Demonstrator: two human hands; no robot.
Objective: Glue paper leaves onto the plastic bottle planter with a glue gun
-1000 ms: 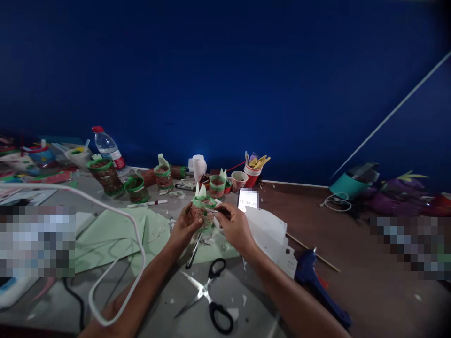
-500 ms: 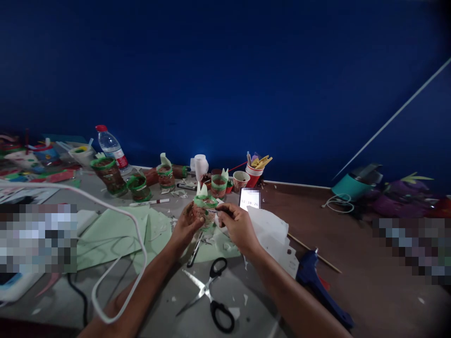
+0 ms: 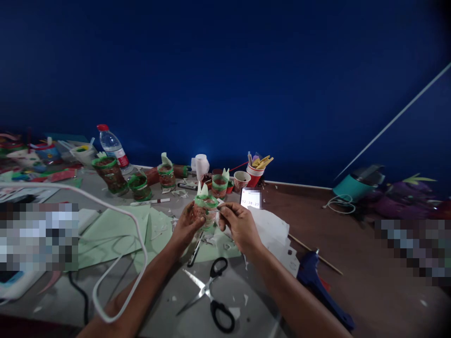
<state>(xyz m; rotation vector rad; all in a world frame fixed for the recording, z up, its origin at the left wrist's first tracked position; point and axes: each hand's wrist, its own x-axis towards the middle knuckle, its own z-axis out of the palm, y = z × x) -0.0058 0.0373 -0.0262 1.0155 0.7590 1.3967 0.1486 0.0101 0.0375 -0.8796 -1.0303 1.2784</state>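
A small clear cup (image 3: 208,205), painted brown with a green rim and pale green pointed paper pieces standing up from it, is held in my left hand (image 3: 188,221), the fingers closed around its left side. My right hand (image 3: 237,223) is at the cup's right side, thumb and forefinger pinched together close to the green rim. What the pinch holds is too small to make out. Below the hands, open scissors (image 3: 205,289) with black handles lie on the table. A black and silver pen (image 3: 195,251) rests just under the cup.
Similar painted cups (image 3: 166,176) and a water bottle (image 3: 113,148) stand at the back left. Light green paper (image 3: 112,234) lies left, white paper (image 3: 269,230) right. A blue glue gun (image 3: 322,291) and a wooden stick (image 3: 317,254) lie at right. A white cable (image 3: 139,225) loops over my left forearm.
My right hand's fingers have shifted slightly beside the cup's rim. The left hand keeps its hold, and the phone's timer has moved on by a second.
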